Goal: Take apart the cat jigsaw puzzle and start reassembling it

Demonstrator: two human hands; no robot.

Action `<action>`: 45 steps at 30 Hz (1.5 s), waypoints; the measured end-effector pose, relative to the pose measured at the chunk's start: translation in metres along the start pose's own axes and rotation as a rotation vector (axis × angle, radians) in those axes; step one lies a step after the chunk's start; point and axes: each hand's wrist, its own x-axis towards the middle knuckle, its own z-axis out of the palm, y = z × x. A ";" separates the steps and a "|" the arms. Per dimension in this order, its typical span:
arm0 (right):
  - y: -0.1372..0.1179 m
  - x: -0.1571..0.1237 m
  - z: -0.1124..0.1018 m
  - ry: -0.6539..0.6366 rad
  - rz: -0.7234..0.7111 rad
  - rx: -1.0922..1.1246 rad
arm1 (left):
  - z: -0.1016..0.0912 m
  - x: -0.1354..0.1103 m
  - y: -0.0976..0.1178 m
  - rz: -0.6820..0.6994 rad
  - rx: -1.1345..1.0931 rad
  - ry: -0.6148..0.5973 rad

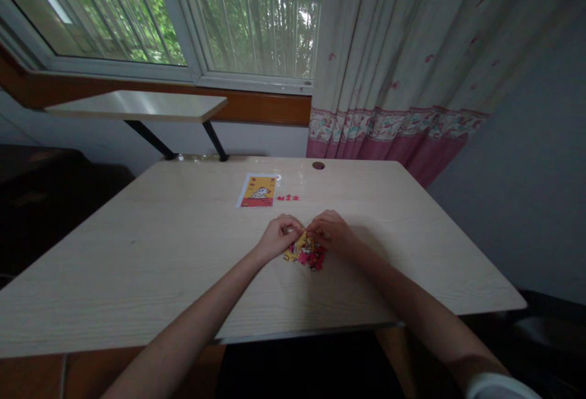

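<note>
Head view: left hand (pixel 282 235), right hand (pixel 330 232) at puzzle pieces (pixel 311 257).

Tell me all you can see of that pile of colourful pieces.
The pile is a jumble of small, seemingly cardboard, jigsaw-like pieces, mostly yellow and pinkish red, some darkly marked. It lies on the pale tabletop, its far side partly hidden by the left hand and right hand; whether either grips a piece is unclear.

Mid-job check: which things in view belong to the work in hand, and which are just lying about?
Part of the job:
piled puzzle pieces, at left hand and right hand
red pieces set apart
picture sheet, probably
table

Just around:
curtain
raised shelf
window
</note>
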 end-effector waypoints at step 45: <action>0.003 0.003 0.004 0.152 0.186 -0.066 | -0.005 -0.005 0.002 0.321 0.337 0.225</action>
